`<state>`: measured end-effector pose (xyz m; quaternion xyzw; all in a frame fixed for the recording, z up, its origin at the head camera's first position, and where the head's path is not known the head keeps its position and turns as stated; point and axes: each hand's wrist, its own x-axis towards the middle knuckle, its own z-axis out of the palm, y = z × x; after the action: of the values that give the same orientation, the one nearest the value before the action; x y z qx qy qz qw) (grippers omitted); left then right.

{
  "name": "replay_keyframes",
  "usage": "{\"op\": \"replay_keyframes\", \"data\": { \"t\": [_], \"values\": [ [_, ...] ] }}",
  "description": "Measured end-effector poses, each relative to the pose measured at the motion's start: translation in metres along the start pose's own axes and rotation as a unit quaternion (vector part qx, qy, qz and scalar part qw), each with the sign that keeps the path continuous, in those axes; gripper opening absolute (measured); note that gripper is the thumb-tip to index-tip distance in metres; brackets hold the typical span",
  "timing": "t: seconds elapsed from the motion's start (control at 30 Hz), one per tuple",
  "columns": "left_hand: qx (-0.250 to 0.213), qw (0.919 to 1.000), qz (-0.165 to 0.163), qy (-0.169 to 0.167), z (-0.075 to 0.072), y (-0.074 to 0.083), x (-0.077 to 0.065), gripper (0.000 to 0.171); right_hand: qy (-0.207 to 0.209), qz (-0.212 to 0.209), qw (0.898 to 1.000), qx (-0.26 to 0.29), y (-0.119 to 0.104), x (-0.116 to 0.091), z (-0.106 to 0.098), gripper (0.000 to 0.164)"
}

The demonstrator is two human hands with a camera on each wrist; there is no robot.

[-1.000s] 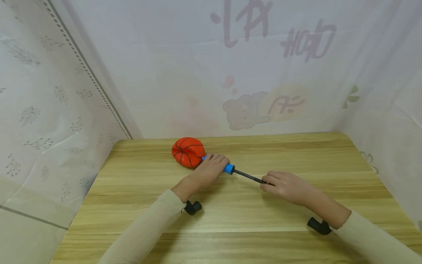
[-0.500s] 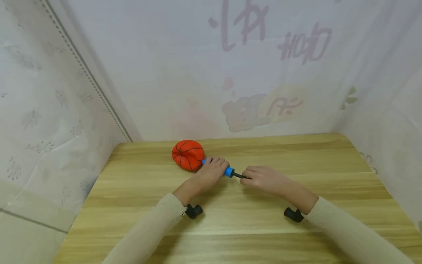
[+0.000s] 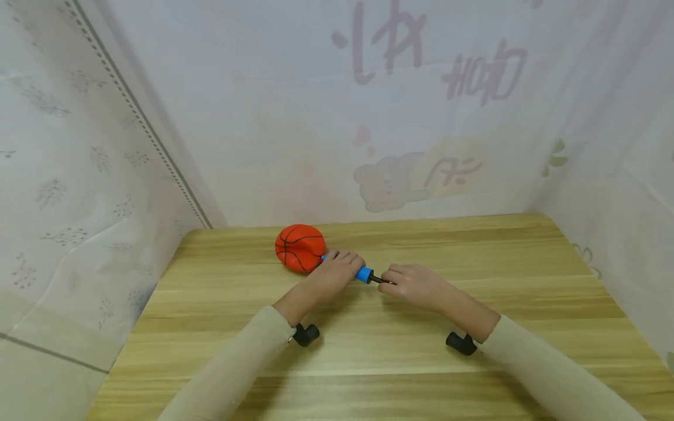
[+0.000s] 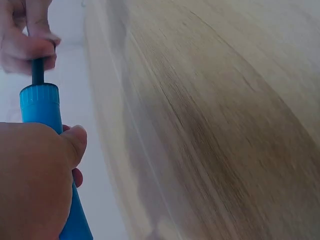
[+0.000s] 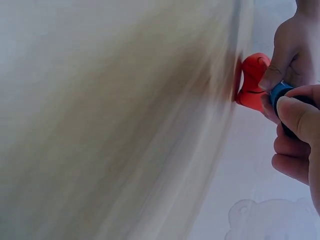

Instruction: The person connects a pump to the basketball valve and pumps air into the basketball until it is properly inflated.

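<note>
A dented red basketball [image 3: 299, 248] with black lines lies near the table's back edge, left of centre. Against its right side is the end of a blue hand pump [image 3: 364, 274]. My left hand [image 3: 333, 276] grips the pump's blue barrel, thumb and fingers wrapped round it in the left wrist view. My right hand [image 3: 416, 286] holds the black handle end of the pump; its fingers hide most of the handle. Only a short length of black rod shows between barrel and right hand. In the right wrist view the ball [image 5: 253, 82] sits behind both hands, caved in.
The wooden table [image 3: 389, 386] reaches to a pale printed cloth wall [image 3: 295, 117] behind it and to cloth on both sides. A black wrist mount [image 3: 307, 335] hangs under the left cuff, another mount [image 3: 461, 343] under the right.
My right hand has moved left toward the barrel, and the exposed rod has become much shorter. My left hand stays round the barrel, and the ball remains dented beside it.
</note>
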<state>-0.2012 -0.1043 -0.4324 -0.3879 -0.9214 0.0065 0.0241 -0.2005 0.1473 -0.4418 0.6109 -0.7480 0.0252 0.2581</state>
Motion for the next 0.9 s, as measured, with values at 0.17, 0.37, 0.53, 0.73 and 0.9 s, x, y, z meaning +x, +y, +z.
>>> {"op": "replay_keyframes", "data": {
  "t": [0.17, 0.37, 0.53, 0.73, 0.9],
  "values": [
    [-0.007, 0.9999, -0.010, -0.004, 0.003, -0.001, 0.000, 0.021, -0.010, 0.002, 1.000, 0.003, -0.005, -0.017, -0.009, 0.018],
    [-0.005, 1.0000, -0.004, -0.005, 0.004, -0.003, -0.002, 0.022, -0.003, -0.008, 1.000, -0.003, -0.010, -0.038, -0.027, 0.037],
    [-0.012, 0.9999, -0.011, 0.000, 0.002, -0.005, -0.003, 0.018, 0.012, -0.014, 1.000, -0.009, -0.013, -0.048, -0.039, 0.049],
    [-0.010, 0.9999, -0.009, 0.004, 0.000, -0.006, -0.002, 0.019, 0.011, -0.008, 1.000, -0.004, -0.013, -0.048, -0.041, 0.049],
    [0.005, 0.9997, -0.021, 0.010, 0.001, -0.005, -0.002, 0.023, -0.019, 0.000, 1.000, 0.002, -0.009, -0.035, -0.031, 0.022]
  ]
}}
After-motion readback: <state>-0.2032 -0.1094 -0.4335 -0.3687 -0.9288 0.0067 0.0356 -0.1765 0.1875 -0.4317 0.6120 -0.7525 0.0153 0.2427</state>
